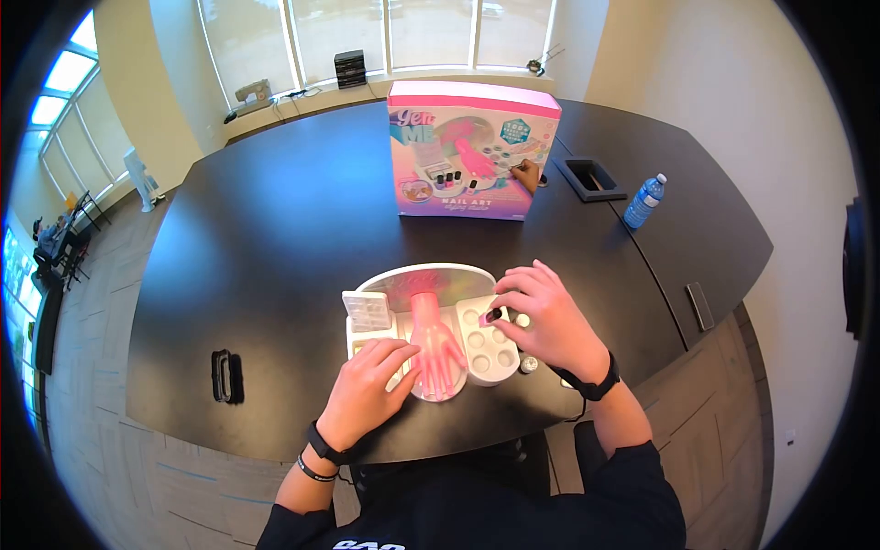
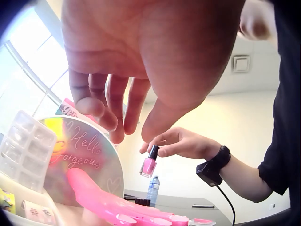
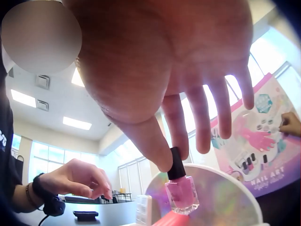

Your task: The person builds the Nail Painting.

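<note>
My right hand (image 1: 550,316) pinches a small bottle of pink nail polish (image 3: 182,194) by its black cap (image 3: 176,164), between thumb and index finger. The bottle hangs upright above the white holder (image 1: 492,376) with round wells. Over the near left side of the pink model hand (image 1: 429,332) hovers my left hand (image 1: 368,385), its fingers loosely bent and nothing in them. The model hand lies palm down, fingers toward me. Behind it stands an iridescent panel (image 2: 106,153) lettered "Hello Gorgeous". A white compartmented case (image 1: 368,310) tilts up at the left.
A large pink nail art box (image 1: 472,156) stands farther back on the dark table (image 1: 275,275). A water bottle (image 1: 645,201), a table socket frame (image 1: 591,194) and a phone (image 1: 699,306) are to the right. Dark-framed glasses (image 1: 221,376) lie at the left.
</note>
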Motion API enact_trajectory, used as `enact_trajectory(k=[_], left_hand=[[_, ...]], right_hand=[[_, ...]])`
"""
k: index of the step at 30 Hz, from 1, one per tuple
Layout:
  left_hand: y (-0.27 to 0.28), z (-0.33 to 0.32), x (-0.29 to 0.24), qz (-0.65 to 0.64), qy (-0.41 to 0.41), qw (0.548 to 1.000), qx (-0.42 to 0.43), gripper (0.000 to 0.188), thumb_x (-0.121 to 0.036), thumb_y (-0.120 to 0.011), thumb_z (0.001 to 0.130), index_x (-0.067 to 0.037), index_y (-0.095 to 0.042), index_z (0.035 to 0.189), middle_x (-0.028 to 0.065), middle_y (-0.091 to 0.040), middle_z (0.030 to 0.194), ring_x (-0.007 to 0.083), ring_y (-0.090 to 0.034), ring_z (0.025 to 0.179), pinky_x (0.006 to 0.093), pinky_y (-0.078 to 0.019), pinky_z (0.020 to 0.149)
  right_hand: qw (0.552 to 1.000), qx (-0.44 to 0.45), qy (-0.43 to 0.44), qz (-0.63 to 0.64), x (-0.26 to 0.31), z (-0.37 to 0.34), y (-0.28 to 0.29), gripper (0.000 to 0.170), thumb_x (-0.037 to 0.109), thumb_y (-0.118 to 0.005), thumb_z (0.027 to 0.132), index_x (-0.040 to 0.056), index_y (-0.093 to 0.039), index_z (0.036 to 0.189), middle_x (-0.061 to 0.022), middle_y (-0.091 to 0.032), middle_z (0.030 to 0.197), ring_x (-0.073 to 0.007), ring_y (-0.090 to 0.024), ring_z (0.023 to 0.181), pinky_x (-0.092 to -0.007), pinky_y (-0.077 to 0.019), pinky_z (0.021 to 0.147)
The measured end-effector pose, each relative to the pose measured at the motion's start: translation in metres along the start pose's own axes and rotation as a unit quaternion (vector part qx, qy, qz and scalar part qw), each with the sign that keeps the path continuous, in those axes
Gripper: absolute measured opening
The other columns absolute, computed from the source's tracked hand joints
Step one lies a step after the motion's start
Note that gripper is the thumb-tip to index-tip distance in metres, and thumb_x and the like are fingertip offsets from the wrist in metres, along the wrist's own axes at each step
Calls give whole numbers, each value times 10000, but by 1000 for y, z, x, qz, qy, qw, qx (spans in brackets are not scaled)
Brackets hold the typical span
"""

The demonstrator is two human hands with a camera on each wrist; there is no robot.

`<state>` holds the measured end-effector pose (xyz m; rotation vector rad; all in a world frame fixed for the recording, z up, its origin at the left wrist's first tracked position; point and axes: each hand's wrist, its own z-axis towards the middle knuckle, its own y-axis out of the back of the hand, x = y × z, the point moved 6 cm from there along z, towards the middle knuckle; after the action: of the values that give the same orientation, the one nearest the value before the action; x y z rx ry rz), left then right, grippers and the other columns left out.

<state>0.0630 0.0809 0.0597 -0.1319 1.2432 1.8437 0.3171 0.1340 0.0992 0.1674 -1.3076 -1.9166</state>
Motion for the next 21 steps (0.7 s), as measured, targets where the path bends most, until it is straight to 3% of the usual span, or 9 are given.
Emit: enact_trajectory(k=[2,8,14,21], left_hand=[[-3,2,-4,-14,-19,1000,0,332,-120,-864,903,-44,-765,1211,118,-771,1178,344,-738,1068,431,-607,933],[-14,5,-12,-57,-44,997,-2,426,-114,-871,905,-45,-723,1299,129,-768,1222,352,-738,1075,441,-605,943],[-22,-1,-8,-76,-38,996,20,371,-101,-823,941,-21,-705,1284,144,-748,1163,361,-722,1063,452,-592,915],[-15,-5,0,-92,-35,995,4,292,-81,-827,944,-19,-708,1203,143,-754,1096,348,-726,1021,442,-594,893]], right_hand=[[1000,13,20,16,15,2,-3,199,192,-837,907,87,-764,1060,-51,-703,1137,-291,-659,1206,-583,-403,1239],[994,23,61,85,45,3,-18,226,173,-858,891,100,-764,1083,-56,-719,1138,-303,-672,1189,-576,-425,1227],[989,33,81,120,57,3,-32,224,176,-844,904,87,-761,1092,-73,-714,1160,-318,-663,1203,-579,-437,1221],[990,15,66,122,44,4,-33,280,157,-856,882,86,-765,1137,-73,-731,1193,-321,-668,1192,-507,-492,1116]])
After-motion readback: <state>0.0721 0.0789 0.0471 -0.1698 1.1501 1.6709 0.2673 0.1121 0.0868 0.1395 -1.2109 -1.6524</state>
